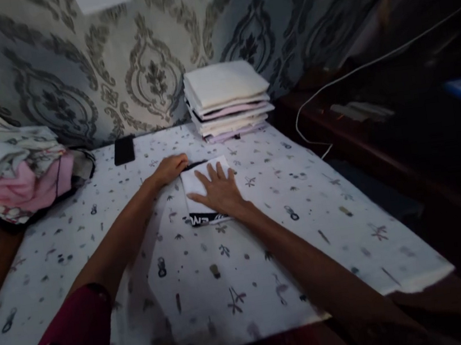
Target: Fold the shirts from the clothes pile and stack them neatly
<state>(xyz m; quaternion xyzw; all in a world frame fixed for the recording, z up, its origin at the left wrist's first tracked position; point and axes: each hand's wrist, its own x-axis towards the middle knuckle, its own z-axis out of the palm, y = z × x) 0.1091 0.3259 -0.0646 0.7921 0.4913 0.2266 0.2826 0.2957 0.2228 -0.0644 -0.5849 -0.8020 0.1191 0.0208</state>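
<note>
Your right hand [219, 192] lies flat with fingers spread on the white folded cloth with a black, white-lettered band [191, 182], covering its middle and right part. Your left hand [172, 169] is at the cloth's far left corner, fingers curled; you cannot tell from here whether they pinch its edge. The cloth thus lies under your right palm and just right of your left hand, its lettered band along the side nearest you. Beneath it spreads a white printed fabric cover with small dark motifs [284, 256]. Beyond your left hand rests a flat black rectangular object [124, 151]; beyond the cloth, to the right, stands a neat stack of mostly white folded fabrics [227, 85]. Well to your left sits a loose heap of pink, white and patterned fabric [32, 181].
</note>
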